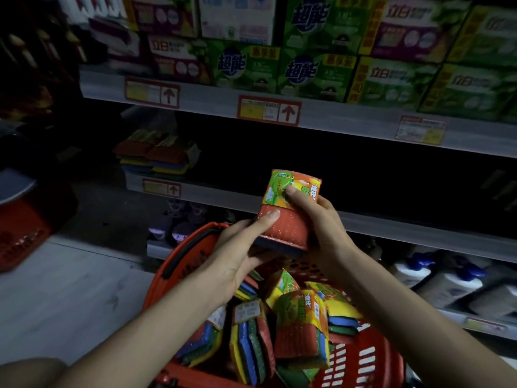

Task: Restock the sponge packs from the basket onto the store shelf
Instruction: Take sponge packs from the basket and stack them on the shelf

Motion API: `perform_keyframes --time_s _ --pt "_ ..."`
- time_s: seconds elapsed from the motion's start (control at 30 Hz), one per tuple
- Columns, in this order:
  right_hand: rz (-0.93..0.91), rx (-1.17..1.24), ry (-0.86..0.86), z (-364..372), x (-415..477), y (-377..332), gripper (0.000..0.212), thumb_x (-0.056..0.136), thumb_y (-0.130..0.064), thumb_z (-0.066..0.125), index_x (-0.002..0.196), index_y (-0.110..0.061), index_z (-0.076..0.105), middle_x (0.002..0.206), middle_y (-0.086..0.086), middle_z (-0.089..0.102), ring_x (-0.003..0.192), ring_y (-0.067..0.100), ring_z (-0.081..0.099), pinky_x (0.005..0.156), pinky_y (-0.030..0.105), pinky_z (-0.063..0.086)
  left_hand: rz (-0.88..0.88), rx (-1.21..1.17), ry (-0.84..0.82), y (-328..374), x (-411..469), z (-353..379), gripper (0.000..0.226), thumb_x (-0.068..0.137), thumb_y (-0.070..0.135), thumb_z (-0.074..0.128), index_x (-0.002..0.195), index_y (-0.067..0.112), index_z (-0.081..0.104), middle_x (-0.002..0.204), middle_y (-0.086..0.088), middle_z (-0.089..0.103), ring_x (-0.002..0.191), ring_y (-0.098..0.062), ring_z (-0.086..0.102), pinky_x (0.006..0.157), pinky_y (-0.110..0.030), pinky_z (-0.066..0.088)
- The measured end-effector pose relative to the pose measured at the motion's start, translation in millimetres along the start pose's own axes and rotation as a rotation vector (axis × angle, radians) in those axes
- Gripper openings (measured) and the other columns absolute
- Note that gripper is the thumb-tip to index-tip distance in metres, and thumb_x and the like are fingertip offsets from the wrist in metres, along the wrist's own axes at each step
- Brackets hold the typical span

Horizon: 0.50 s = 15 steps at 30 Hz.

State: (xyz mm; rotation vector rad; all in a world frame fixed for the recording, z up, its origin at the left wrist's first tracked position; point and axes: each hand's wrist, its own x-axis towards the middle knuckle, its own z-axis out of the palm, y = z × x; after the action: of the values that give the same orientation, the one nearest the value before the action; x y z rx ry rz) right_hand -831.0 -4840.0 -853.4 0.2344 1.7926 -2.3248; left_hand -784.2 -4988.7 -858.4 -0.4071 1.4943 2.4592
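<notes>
One pack (288, 219) is held in both hands above the basket (165, 264), in front of the edge of the shelf (391, 229). It is tilted, with its green and orange label uppermost and its red scouring face turned toward the camera. A dark layer is seen along its lower edge. The left hand (237, 250) is closed round the pack's lower left corner, with the thumb laid on the red face and the fingers hidden beneath. The right hand (324, 228) is closed round the right side, with the thumb pressed on the label.

The basket is red, with slotted walls and a dark handle folded along its left rim. More packs (302, 326) are piled loosely inside it, some on edge, so that blue, green, yellow and red layers are shown.

On the shelf, far to the left, a stack (156, 155) of similar goods is set, dimly lit. The shelf space behind the held pack is dark, and nothing can be made out there. On the shelf above, green and purple boxes (316, 71) are ranged in two tiers, and red-framed tags (268, 110) with arrows are fixed to its edge. White bottles (447, 278) with blue caps are seen at the lower right. A second basket (19, 231), also red, is set on the pale floor (70, 292) at the left.
</notes>
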Motion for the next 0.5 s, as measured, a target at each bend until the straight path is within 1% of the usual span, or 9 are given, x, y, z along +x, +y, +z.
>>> perform_keyframes --time_s 0.07,0.1,0.13,0.17,0.2,0.27,0.37,0.43,0.5 --pt "0.0 -0.026 -0.033 5.1 -1.9 -1.4 0.099 0.069 -0.057 0.088 0.149 -0.023 0.042 0.13 0.008 0.069 0.101 0.026 0.076 0.079 0.046 0.063 0.046 -0.021 0.05 3.6 0.1 -2.8 0.046 0.082 0.03 0.082 0.121 0.01 0.067 0.114 -0.014 0.076 0.105 -0.027 0.074 0.092 -0.043 0.06" --pt "-0.005 -0.05 -0.034 7.5 -4.0 -1.0 0.102 0.067 -0.059 0.088 0.151 -0.028 0.038 0.131 0.007 0.067 0.101 0.023 0.076 0.084 0.048 0.062 0.069 -0.034 0.096 5.9 0.8 -5.5 0.052 0.079 0.031 0.085 0.121 0.011 0.064 0.116 -0.014 0.075 0.104 -0.027 0.074 0.092 -0.045 0.06" --pt "-0.027 -0.078 -0.024 10.2 -7.2 0.4 0.099 0.07 -0.057 0.086 0.151 -0.034 0.034 0.129 0.005 0.066 0.097 0.018 0.077 0.089 0.048 0.061 0.089 -0.045 0.145 8.5 2.6 -9.0 0.056 0.076 0.032 0.087 0.121 0.012 0.061 0.117 -0.015 0.073 0.102 -0.027 0.075 0.092 -0.046 0.06" --pt "-0.062 -0.105 -0.004 13.4 -12.1 2.5 0.091 0.076 -0.052 0.083 0.15 -0.037 0.032 0.124 0.002 0.066 0.093 0.014 0.077 0.09 0.043 0.06 0.106 -0.048 0.183 11.6 4.0 -12.8 0.057 0.074 0.033 0.088 0.119 0.014 0.059 0.117 -0.015 0.073 0.102 -0.027 0.075 0.09 -0.045 0.061" --pt "-0.107 -0.128 0.02 16.7 -16.2 6.4 0.081 0.081 -0.046 0.08 0.147 -0.034 0.035 0.121 -0.001 0.065 0.091 0.012 0.076 0.089 0.037 0.059 0.122 -0.048 0.211 15.2 5.0 -16.6 0.057 0.073 0.034 0.089 0.117 0.014 0.059 0.117 -0.015 0.072 0.101 -0.027 0.075 0.088 -0.044 0.062" --pt "-0.173 -0.172 0.059 25.7 -22.8 13.3 0.065 0.086 -0.038 0.078 0.14 -0.022 0.045 0.119 0.001 0.065 0.098 0.014 0.073 0.084 0.03 0.06 0.158 -0.027 0.256 21.9 6.0 -25.1 0.053 0.075 0.035 0.088 0.114 0.014 0.059 0.116 -0.015 0.072 0.102 -0.026 0.074 0.08 -0.037 0.063" --pt "-0.198 -0.198 0.061 41.9 -23.7 23.3 0.043 0.09 -0.03 0.077 0.126 -0.017 0.058 0.114 0.005 0.068 0.1 0.018 0.072 0.076 0.023 0.06 0.203 -0.001 0.317 26.9 6.2 -37.2 0.047 0.081 0.033 0.085 0.114 0.012 0.059 0.112 -0.012 0.073 0.099 -0.024 0.075 0.071 -0.03 0.061" --pt "-0.206 -0.203 0.057 51.8 -21.4 30.2 0.033 0.092 -0.026 0.076 0.12 -0.014 0.064 0.111 0.004 0.071 0.1 0.018 0.073 0.074 0.022 0.06 0.203 0.009 0.34 26.9 8.7 -45.4 0.041 0.084 0.032 0.082 0.113 0.013 0.06 0.11 -0.01 0.073 0.098 -0.024 0.074 0.075 -0.033 0.062" --pt "-0.22 -0.209 0.069 61.1 -18.4 36.7 0.031 0.092 -0.025 0.076 0.119 -0.014 0.067 0.11 0.002 0.074 0.1 0.015 0.073 0.077 0.024 0.06 0.215 0.018 0.343 27.6 11.4 -52.5 0.032 0.089 0.03 0.078 0.111 0.015 0.06 0.112 -0.01 0.071 0.101 -0.023 0.072 0.083 -0.037 0.061"
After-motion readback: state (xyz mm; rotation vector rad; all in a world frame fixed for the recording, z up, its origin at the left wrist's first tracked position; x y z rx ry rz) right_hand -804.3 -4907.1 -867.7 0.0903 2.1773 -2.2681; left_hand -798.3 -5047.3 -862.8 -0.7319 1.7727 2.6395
